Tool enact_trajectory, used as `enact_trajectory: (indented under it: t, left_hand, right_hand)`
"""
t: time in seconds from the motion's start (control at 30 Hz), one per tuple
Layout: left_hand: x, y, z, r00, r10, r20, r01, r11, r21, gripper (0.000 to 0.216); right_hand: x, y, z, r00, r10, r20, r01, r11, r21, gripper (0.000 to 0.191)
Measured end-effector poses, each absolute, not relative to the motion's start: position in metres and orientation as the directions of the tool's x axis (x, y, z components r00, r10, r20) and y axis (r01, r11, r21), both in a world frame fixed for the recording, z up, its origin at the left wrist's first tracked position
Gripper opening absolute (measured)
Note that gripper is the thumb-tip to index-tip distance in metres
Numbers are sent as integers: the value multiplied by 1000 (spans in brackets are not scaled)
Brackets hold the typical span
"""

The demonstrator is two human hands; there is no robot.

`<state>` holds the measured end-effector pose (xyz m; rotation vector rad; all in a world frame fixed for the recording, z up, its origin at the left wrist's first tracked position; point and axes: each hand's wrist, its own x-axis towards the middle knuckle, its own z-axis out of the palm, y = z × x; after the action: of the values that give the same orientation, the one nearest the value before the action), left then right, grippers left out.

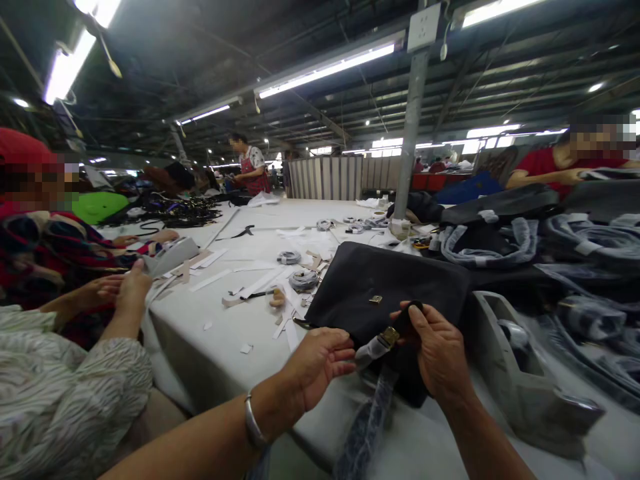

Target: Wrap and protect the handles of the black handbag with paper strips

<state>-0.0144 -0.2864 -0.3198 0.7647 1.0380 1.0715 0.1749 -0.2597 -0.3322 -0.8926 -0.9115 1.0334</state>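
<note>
A black bag [390, 277] lies on the white-covered table before me, with a small gold fitting [375, 300] on its face. My right hand [443, 350] pinches a black strap [414, 313] at the bag's near edge between thumb and fingers. Beside those fingers is a gold buckle [389, 337], with whitish clear wrapping [370, 350] around the part next to it. My left hand [320, 367], a silver bangle on its wrist, has thumb and forefinger together; its other fingertips meet the wrapping's end. What it pinches is unclear. A film-wrapped strap [367, 427] hangs below.
A grey holder [530, 373] stands right of the bag, near wrapped straps [590, 240]. Coiled straps [303, 280] and paper scraps [260, 283] lie to the left. A metal post [411, 127] rises behind. A co-worker's hands [131, 287] work at far left.
</note>
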Motion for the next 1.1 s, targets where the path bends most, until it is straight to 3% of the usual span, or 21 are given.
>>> enact_trajectory:
  t: [0.07,0.13,0.23,0.33,0.43,0.53,0.63,0.7,0.8,0.9,1.1]
  left_hand:
    - [-15,-285,-322,45,982,-184,-182,189,965,22]
    - [-17,-276,-318,42,994,97,104,-101,989,13]
    - [-18,-250,-309,304,863,404,392,-500,773,13]
    - [-12,-216,-318,623,683,381,380,-690,616,18]
    - [-2,-194,-346,788,544,287,326,-765,556,19]
    - [2,-188,-368,779,542,315,309,-770,559,20]
    - [0,-189,-371,713,626,315,257,-652,713,16]
    - [-4,-188,-367,683,684,255,197,-509,838,25]
    - [-8,-187,-361,677,723,136,72,-249,966,52]
    - [-13,-186,-359,706,702,94,-36,-97,995,69]
    - [-21,-185,-357,812,575,98,94,-295,951,53]
  right_hand:
    - [174,-259,-335,209,960,188,-251,239,-938,39]
    - [172,-259,-339,188,964,190,-144,218,-965,40]
    - [168,-261,-342,205,956,211,61,203,-977,38]
    - [167,-262,-343,165,969,183,72,173,-982,39]
    - [170,-260,-344,135,983,122,-14,125,-992,42]
    - [174,-257,-343,124,990,61,-91,73,-993,44]
    - [175,-257,-341,89,995,-34,-201,-16,-980,44]
    - [175,-258,-342,28,994,-104,-240,-94,-966,45]
    - [173,-259,-346,-1,991,-133,-166,-132,-977,47]
    - [170,-256,-351,170,984,-57,-24,-54,-998,47]
    - [164,-251,-353,425,898,111,22,112,-993,45]
